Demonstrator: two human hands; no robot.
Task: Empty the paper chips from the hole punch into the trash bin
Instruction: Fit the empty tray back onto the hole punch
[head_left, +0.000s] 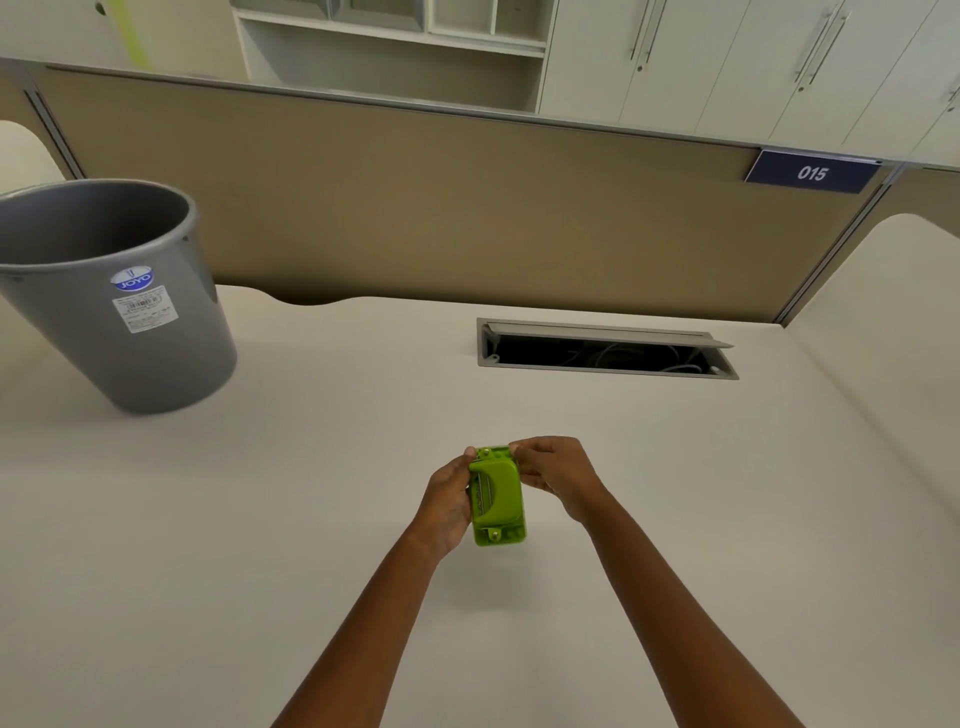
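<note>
Desk (311, 519) pale, wide; cable slot (605, 351) far right holds cables. Grey bin (119, 301) far left on desk, inside hidden. Green hole punch (497, 496) near centre, above desk: left hand (449, 501) wrapped round its side, right hand (553, 470) pinching far end

Lime-green hole punch (496, 493) is sitting lengthwise above mid-desk, lever side facing up, held off the surface. Grey plastic trash bin (111, 296), labelled, is standing upright and open at the desk's far-left corner.
</note>
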